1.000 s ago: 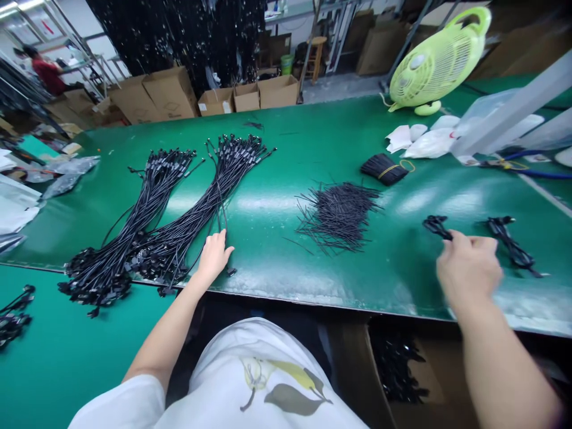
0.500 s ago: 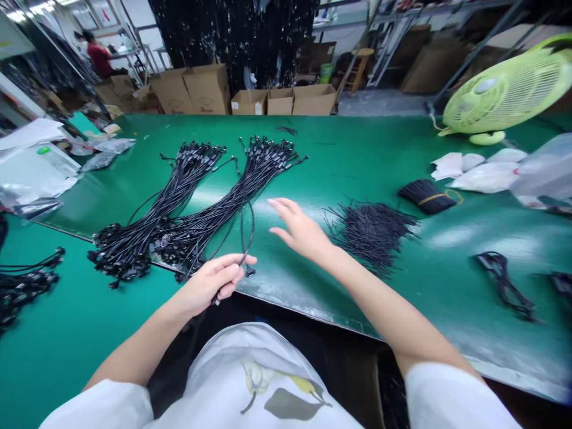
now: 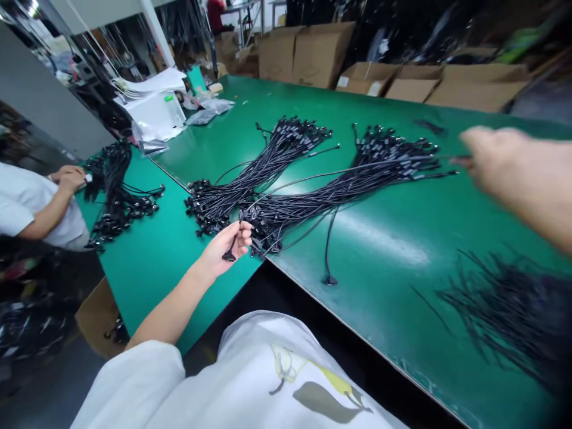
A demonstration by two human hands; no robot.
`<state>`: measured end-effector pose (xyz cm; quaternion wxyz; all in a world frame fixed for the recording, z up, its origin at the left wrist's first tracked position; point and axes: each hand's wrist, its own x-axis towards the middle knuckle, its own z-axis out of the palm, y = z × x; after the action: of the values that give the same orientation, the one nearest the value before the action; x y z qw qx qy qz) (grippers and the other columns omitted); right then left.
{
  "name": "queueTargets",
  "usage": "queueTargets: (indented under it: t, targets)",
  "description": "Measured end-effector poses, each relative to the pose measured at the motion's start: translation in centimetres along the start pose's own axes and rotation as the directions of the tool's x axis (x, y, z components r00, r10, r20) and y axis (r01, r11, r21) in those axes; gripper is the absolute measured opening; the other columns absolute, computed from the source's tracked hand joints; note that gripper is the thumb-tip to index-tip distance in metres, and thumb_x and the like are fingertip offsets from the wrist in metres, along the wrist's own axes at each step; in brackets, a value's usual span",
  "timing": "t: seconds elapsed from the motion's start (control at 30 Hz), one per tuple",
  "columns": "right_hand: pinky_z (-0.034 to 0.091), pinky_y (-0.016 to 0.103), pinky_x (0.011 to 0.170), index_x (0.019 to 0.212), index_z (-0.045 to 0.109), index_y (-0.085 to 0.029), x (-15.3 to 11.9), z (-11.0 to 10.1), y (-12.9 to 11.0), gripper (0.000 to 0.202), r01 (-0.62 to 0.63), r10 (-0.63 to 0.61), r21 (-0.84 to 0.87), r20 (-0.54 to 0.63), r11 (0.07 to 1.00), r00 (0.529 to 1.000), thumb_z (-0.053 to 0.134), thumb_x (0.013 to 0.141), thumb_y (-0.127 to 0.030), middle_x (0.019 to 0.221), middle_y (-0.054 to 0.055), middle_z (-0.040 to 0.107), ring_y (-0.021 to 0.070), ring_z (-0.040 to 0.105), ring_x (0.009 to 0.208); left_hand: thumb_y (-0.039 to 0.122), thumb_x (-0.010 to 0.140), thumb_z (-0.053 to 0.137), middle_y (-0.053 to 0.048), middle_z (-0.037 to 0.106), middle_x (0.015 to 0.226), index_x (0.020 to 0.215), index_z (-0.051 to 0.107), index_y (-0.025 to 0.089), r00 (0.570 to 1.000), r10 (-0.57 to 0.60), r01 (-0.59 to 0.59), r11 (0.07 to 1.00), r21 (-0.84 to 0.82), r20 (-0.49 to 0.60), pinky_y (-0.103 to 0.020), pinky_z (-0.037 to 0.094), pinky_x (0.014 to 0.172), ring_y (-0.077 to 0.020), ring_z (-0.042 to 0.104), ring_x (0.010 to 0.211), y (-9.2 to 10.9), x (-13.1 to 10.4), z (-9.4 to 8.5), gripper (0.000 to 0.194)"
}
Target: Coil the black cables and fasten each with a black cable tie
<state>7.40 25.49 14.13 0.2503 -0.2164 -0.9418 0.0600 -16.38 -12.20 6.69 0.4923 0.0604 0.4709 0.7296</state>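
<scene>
Stretching from left fingers, the cable seemingly reaches right fingers.

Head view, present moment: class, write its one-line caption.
Left hand and right hand hold a thin black cable over two black cable bundles on a green table.

Open cardboard boxes line the green table's far edge, near dark hangings

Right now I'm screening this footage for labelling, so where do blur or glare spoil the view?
Head view: the right hand and the heap of thin black strips are blurred; whitish glare streaks the green tabletop; the left hand looks fairly crisp.
</scene>
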Motion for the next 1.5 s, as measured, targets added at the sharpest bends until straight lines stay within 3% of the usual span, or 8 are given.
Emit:
queueTargets:
  t: [0.1, 0.23, 0.53, 0.8, 0.93, 1.2, 1.33, 1.5]
  targets:
    - [0.013, 0.026, 0.046, 0.084, 0.058, -0.020, -7.3, 1.8, -2.4, 0.013, 0.058, 0.063, -0.422, 0.265, 0.905, 0.962, 0.047, 0.090, -0.014, 0.069, 0.001, 0.053, 0.0018, 0.018, 0.036, 0.037, 0.085, 0.063, -0.001, 0.056, 0.067, 0.086, 0.066, 0.012, 0.989, 0.017, -0.040, 0.987, 0.153, 0.150, -0.017, 0.044, 0.050, -0.0090, 0.058, 0.059, -1.8, 2.3, 1.7, 0.025]
    - [0.020, 0.026, 0.046, 0.088, 0.058, -0.020, -14.0, 2.3, -10.6, 0.015, 0.254, -0.155, -0.103, 0.563, 0.962, 0.812, 0.047, 0.088, -0.010, 0.075, 0.002, 0.058, 0.0087, 0.045, 0.048, 0.043, 0.090, 0.053, 0.002, 0.048, 0.060, 0.082, 0.063, 0.014, 0.913, -0.034, -0.144, 0.905, 0.399, 0.406, -0.022, 0.040, 0.053, -0.0092, 0.050, 0.054, -5.6, 3.9, 5.8, 0.033]
    - [0.020, 0.027, 0.051, 0.083, 0.059, -0.016, -16.1, -1.2, -12.4, 0.027, 0.200, -0.137, -0.172, 0.323, 0.964, 0.936, 0.041, 0.099, -0.029, 0.074, 0.002, 0.057, 0.0103, 0.049, 0.059, 0.038, 0.094, 0.048, -0.005, 0.053, 0.092, 0.081, 0.066, 0.017, 0.596, -0.190, -0.665, 0.428, 0.613, 0.780, -0.031, 0.039, 0.088, -0.0181, 0.051, 0.092, -9.6, 2.0, 12.7, 0.031]
    - [0.036, 0.023, 0.057, 0.104, 0.061, -0.019, -19.1, -2.4, -3.5, 0.033, -0.104, 0.117, -0.111, 0.110, 0.988, 0.987, 0.042, 0.097, -0.046, 0.094, 0.005, 0.065, 0.0138, 0.060, 0.074, 0.035, 0.093, 0.053, 0.011, 0.019, 0.049, 0.087, 0.063, 0.010, 0.701, -0.376, 0.272, 0.926, 0.260, 0.606, -0.015, 0.024, 0.041, -0.0045, 0.015, 0.040, -8.1, 1.0, 11.5, 0.027]
    - [0.038, 0.025, 0.061, 0.103, 0.062, -0.017, -21.9, -0.8, -2.2, 0.031, -0.032, 0.040, -0.090, 0.085, 0.995, 0.996, 0.036, 0.100, -0.034, 0.087, 0.005, 0.065, 0.0145, 0.060, 0.072, 0.019, 0.099, 0.040, 0.009, 0.028, 0.051, 0.111, 0.062, 0.009, 0.894, -0.080, 0.164, 0.974, -0.156, 0.442, -0.010, 0.029, 0.042, -0.0034, 0.025, 0.039, -5.0, 1.5, 11.1, 0.027]
    - [0.030, 0.026, 0.058, 0.072, 0.059, -0.018, -21.6, 1.0, -11.7, 0.029, 0.185, -0.293, 0.279, 0.422, 0.942, 0.858, 0.041, 0.095, -0.023, 0.064, 0.000, 0.059, 0.0114, 0.050, 0.055, 0.049, 0.085, 0.062, -0.009, 0.066, 0.087, 0.088, 0.070, 0.011, 0.834, -0.097, -0.245, 0.817, 0.522, 0.543, -0.025, 0.046, 0.073, -0.0165, 0.061, 0.083, -11.0, 2.3, 13.1, 0.039]
    - [0.033, 0.023, 0.059, 0.075, 0.059, -0.018, -19.7, 1.3, -11.2, 0.027, -0.120, 0.019, 0.439, 0.228, 0.890, 0.973, 0.047, 0.094, -0.032, 0.068, 0.000, 0.058, 0.0114, 0.050, 0.060, 0.051, 0.089, 0.054, -0.004, 0.064, 0.074, 0.084, 0.063, 0.013, 0.695, -0.272, -0.269, 0.759, 0.592, 0.665, -0.026, 0.043, 0.068, -0.0123, 0.057, 0.064, -12.5, 0.4, 13.5, 0.040]
    - [0.045, 0.028, 0.071, 0.092, 0.058, -0.019, -19.1, 5.2, -11.3, 0.028, -0.325, 0.419, 0.726, 0.056, 0.605, 0.906, 0.063, 0.082, -0.045, 0.087, 0.004, 0.060, 0.0165, 0.056, 0.078, 0.049, 0.087, 0.059, 0.005, 0.048, 0.060, 0.075, 0.051, 0.016, 0.769, -0.226, 0.024, 0.945, 0.326, 0.598, -0.024, 0.040, 0.058, -0.0048, 0.035, 0.044, -12.8, 0.2, 14.4, 0.036]
